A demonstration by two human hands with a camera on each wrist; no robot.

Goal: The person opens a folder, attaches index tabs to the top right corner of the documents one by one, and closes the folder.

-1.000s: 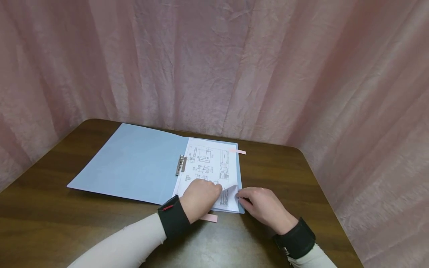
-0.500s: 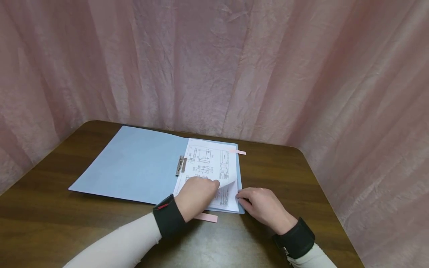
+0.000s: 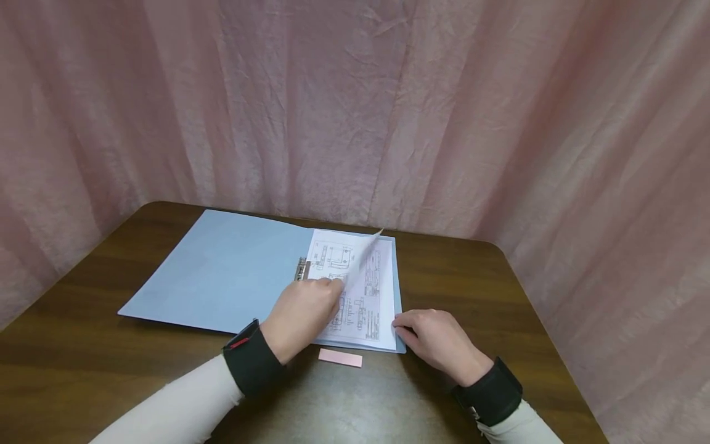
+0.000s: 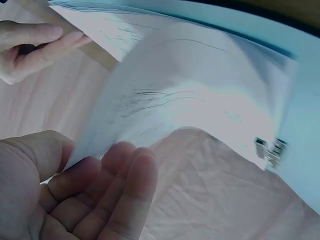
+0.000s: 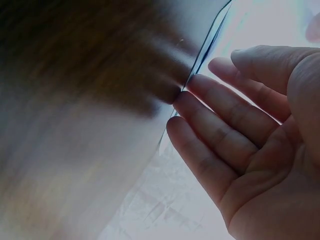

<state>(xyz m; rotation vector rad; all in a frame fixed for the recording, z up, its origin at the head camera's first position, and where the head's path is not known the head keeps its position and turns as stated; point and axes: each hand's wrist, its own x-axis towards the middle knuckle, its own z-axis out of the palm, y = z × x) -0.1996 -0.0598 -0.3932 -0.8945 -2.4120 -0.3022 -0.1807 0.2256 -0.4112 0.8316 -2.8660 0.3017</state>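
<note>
A light blue folder (image 3: pixel 238 271) lies opened flat on the table, with drawing sheets (image 3: pixel 374 308) on its right half. My left hand (image 3: pixel 304 314) pinches the top sheet (image 4: pixel 165 75) between thumb and fingers near its edge. That sheet bows up off the stack towards the left, its far corner standing highest. A metal clip (image 3: pixel 301 269) sits at the folder's spine, partly behind the left hand. At the lower right edge of the stack rests my right hand (image 3: pixel 435 342). Its fingertips (image 5: pixel 182 100) touch the folder's edge, with the thumb held apart.
A pink paper strip (image 3: pixel 340 357) lies on the brown wooden table (image 3: pixel 466 277), just in front of the folder. Pink curtains (image 3: pixel 344 111) hang behind the table and along its right side.
My left hand has moved left, lifting and curling the top sheet farther over. The pink tab at the stack's upper right no longer shows. The right hand has stayed nearly still.
</note>
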